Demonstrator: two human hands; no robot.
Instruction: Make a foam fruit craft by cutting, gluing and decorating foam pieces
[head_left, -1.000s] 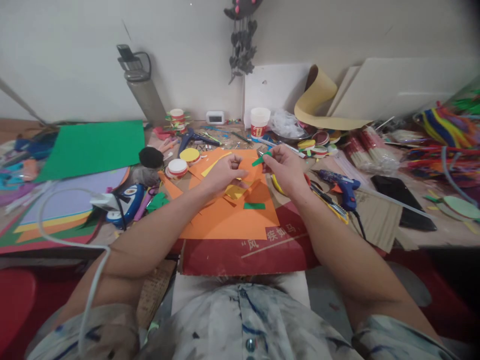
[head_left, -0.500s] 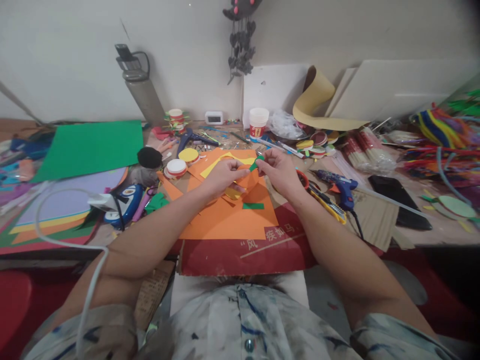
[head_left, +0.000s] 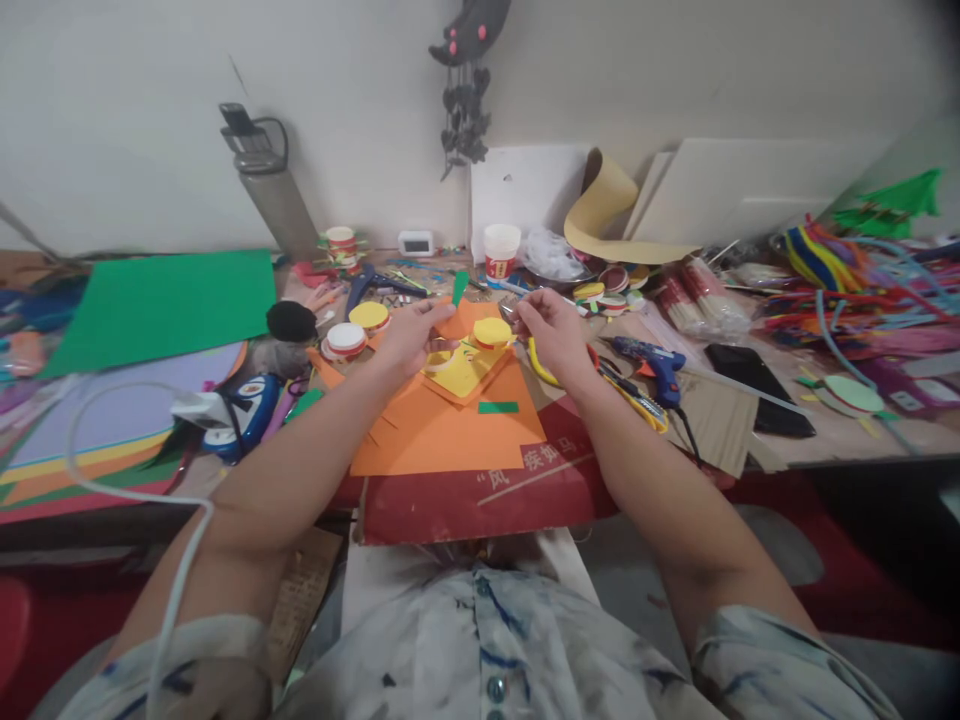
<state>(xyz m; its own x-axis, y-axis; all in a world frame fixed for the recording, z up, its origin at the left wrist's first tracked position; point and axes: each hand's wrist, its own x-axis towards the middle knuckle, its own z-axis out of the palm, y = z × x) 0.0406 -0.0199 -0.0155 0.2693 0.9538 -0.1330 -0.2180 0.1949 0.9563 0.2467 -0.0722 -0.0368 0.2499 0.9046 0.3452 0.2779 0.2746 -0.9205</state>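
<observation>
At a crowded counter point(head_left: 862, 440), seen from the head camera, a person works over a yellow sheet point(head_left: 459, 380), the hub for the directions here. The left hand point(head_left: 411, 338), at ten o'clock, pinches a green strip point(head_left: 460, 289) in its grip, the strip standing almost upright at twelve o'clock. The right hand point(head_left: 556, 330), at two o'clock, curls its fingertips near a yellow-topped disc point(head_left: 492, 332) at one o'clock; whether that grip closes on anything cannot be told. A second green piece point(head_left: 498, 407) lies flat on orange paper point(head_left: 450, 448) at four o'clock. Toward ten o'clock, beyond the left hand, sit a white-lidded tub point(head_left: 344, 340) and a yellow-lidded tub point(head_left: 369, 318). A blue glue gun point(head_left: 661, 372) rests at three o'clock, with a black phone point(head_left: 757, 390) farther out.
</observation>
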